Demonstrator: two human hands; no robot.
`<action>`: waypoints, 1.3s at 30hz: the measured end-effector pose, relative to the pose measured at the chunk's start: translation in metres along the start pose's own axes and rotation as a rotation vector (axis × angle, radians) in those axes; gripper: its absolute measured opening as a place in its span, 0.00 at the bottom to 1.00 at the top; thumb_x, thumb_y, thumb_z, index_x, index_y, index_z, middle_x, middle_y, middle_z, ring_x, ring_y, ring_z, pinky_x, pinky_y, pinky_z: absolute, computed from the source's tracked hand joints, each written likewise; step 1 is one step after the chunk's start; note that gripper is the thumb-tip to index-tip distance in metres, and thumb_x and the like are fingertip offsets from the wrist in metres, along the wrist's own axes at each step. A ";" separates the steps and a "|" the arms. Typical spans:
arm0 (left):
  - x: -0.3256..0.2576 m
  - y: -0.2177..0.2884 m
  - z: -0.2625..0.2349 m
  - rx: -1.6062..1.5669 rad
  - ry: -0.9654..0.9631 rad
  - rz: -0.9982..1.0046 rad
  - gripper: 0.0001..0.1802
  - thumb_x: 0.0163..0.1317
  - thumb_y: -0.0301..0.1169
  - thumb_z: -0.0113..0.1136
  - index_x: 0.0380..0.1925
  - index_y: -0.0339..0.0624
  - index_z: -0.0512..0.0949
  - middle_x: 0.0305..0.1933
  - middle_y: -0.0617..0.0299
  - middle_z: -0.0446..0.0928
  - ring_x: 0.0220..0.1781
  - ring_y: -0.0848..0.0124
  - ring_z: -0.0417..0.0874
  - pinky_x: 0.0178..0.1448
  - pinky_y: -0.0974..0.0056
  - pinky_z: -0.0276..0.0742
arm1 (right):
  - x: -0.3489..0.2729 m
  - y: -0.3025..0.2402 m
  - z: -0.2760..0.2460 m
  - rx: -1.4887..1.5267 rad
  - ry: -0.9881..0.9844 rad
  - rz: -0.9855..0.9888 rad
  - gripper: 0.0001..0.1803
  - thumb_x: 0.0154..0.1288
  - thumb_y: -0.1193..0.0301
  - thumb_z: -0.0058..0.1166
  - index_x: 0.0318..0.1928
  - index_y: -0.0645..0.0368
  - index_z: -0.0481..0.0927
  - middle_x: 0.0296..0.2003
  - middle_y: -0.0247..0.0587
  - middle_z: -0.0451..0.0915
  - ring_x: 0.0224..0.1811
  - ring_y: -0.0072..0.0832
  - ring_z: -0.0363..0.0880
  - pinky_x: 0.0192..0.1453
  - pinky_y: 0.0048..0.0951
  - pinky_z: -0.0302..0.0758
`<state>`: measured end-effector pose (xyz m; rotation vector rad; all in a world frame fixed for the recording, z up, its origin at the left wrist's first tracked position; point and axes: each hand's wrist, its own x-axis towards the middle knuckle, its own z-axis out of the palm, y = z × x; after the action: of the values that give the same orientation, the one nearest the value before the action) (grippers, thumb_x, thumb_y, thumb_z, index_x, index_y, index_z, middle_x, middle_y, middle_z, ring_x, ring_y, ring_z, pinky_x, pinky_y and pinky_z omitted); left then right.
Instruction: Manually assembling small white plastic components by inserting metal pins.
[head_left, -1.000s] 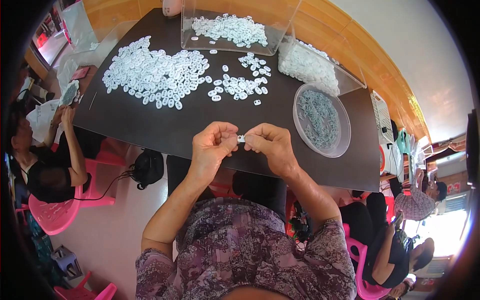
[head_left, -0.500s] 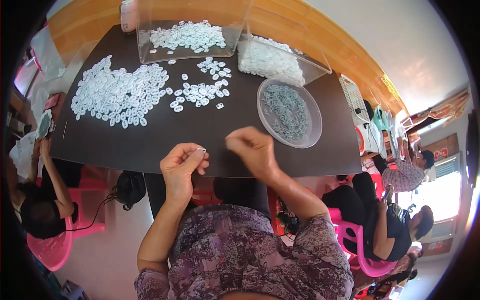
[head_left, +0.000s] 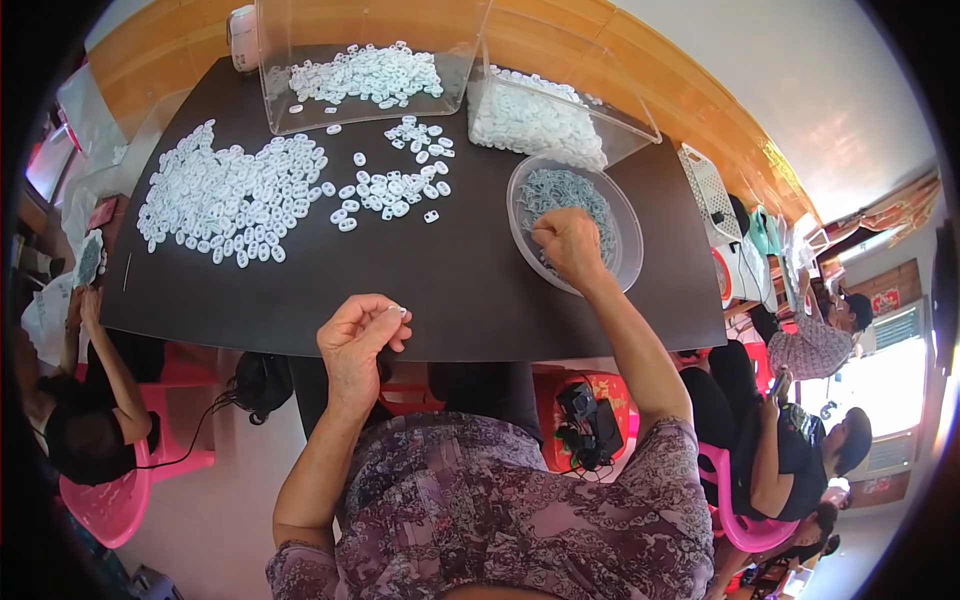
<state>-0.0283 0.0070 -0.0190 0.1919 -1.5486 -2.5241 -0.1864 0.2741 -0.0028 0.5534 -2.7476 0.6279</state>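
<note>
My left hand, just over the table's near edge, pinches a small white plastic piece between thumb and forefinger. Over to the right, my right hand reaches into a round clear plastic tub of thin grey screw-like pieces. Its fingers are curled down among them, and the fingertips are hidden. A wide pile of white oval pieces with two holes covers the table's left part. Smaller loose groups of the same ovals lie at the middle.
Two clear bins stand at the back: one with loose white ovals, another with a dense white heap. A pinkish-white can stands far left on the dark table. People sit on pink chairs at left and right.
My right hand has swung right, from near my left hand into the tub of grey pieces. My left hand keeps its pinch on the white piece, nearly in place.
</note>
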 end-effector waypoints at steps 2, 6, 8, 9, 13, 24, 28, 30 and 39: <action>-0.001 0.000 0.000 0.007 0.002 -0.002 0.04 0.59 0.23 0.57 0.31 0.33 0.77 0.30 0.55 0.79 0.25 0.75 0.78 0.29 0.73 0.72 | 0.001 0.000 0.002 -0.040 -0.011 -0.023 0.04 0.47 0.74 0.57 0.24 0.61 0.80 0.24 0.45 0.80 0.30 0.41 0.79 0.37 0.38 0.73; 0.000 -0.001 0.000 0.004 -0.003 -0.005 0.03 0.59 0.23 0.57 0.31 0.33 0.77 0.29 0.56 0.79 0.25 0.75 0.78 0.28 0.73 0.72 | 0.006 -0.001 0.003 -0.038 -0.091 -0.014 0.04 0.49 0.74 0.53 0.22 0.60 0.78 0.26 0.48 0.78 0.36 0.46 0.75 0.41 0.44 0.70; -0.001 0.001 0.001 -0.006 0.001 -0.012 0.04 0.59 0.24 0.57 0.31 0.33 0.77 0.29 0.56 0.79 0.25 0.76 0.77 0.29 0.74 0.72 | 0.009 -0.001 0.002 -0.048 -0.111 -0.020 0.04 0.49 0.75 0.52 0.21 0.61 0.77 0.26 0.49 0.78 0.35 0.47 0.75 0.41 0.45 0.71; -0.001 0.002 0.001 -0.015 0.003 -0.020 0.04 0.58 0.24 0.58 0.31 0.33 0.77 0.29 0.57 0.79 0.24 0.77 0.77 0.29 0.75 0.72 | 0.010 -0.002 0.002 -0.043 -0.128 -0.017 0.04 0.49 0.75 0.51 0.21 0.61 0.77 0.26 0.50 0.78 0.34 0.48 0.75 0.40 0.46 0.71; -0.001 0.002 -0.002 -0.035 0.018 -0.003 0.04 0.59 0.22 0.57 0.31 0.32 0.77 0.29 0.55 0.79 0.23 0.74 0.78 0.26 0.73 0.73 | 0.006 -0.012 -0.006 -0.083 -0.071 -0.050 0.03 0.48 0.76 0.50 0.23 0.62 0.76 0.26 0.52 0.77 0.33 0.49 0.75 0.38 0.45 0.71; -0.003 0.004 -0.006 -0.064 0.029 -0.004 0.04 0.58 0.22 0.58 0.34 0.33 0.78 0.28 0.57 0.78 0.23 0.77 0.76 0.26 0.75 0.71 | 0.001 -0.010 -0.016 0.076 -0.058 -0.034 0.06 0.51 0.77 0.55 0.32 0.62 0.78 0.26 0.43 0.76 0.29 0.30 0.75 0.34 0.30 0.71; -0.004 0.007 -0.003 -0.112 0.035 -0.070 0.06 0.59 0.22 0.58 0.36 0.31 0.77 0.29 0.56 0.79 0.24 0.76 0.77 0.26 0.74 0.72 | -0.010 -0.053 -0.030 0.344 -0.069 0.032 0.07 0.53 0.80 0.56 0.34 0.61 0.80 0.27 0.35 0.75 0.29 0.19 0.72 0.34 0.21 0.68; -0.007 0.008 -0.002 -0.140 0.008 -0.065 0.07 0.60 0.23 0.58 0.36 0.30 0.77 0.30 0.56 0.79 0.24 0.76 0.77 0.27 0.74 0.72 | -0.017 -0.088 -0.037 0.360 -0.093 -0.056 0.06 0.53 0.81 0.57 0.34 0.61 0.81 0.28 0.32 0.76 0.30 0.16 0.71 0.35 0.18 0.67; -0.016 0.014 -0.001 -0.130 0.032 -0.031 0.08 0.61 0.25 0.58 0.37 0.31 0.77 0.30 0.58 0.78 0.25 0.78 0.77 0.28 0.76 0.72 | -0.038 -0.162 -0.001 0.770 -0.333 -0.040 0.08 0.54 0.79 0.60 0.36 0.63 0.78 0.31 0.31 0.78 0.35 0.15 0.74 0.40 0.19 0.71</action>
<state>-0.0111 0.0034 -0.0062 0.2392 -1.3746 -2.6208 -0.0848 0.1510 0.0434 0.9331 -2.6919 1.7387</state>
